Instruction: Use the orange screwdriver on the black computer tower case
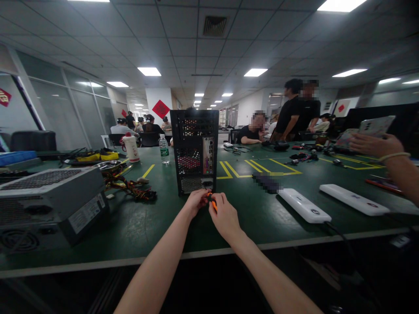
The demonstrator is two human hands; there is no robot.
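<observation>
A black computer case [196, 150] stands upright in front of me on the green table, its back panel with vents and ports turned towards me. My right hand [225, 216] grips a screwdriver by its orange and black handle [213, 203], close to the lower right corner of the panel. Its tip is hidden. Right beside it, at the bottom edge of the case, my left hand [197, 201] has its fingers pinched together. What they hold, if anything, is too small to make out.
Two stacked power supply units [55, 209] with bundled cables [137, 189] lie at left. Behind them stand a water bottle [164, 150] and a white cup [131, 148]. White power strips [304, 205] lie at right, where another person's hand [379, 146] holds a phone. The table's front edge [209, 254] is near.
</observation>
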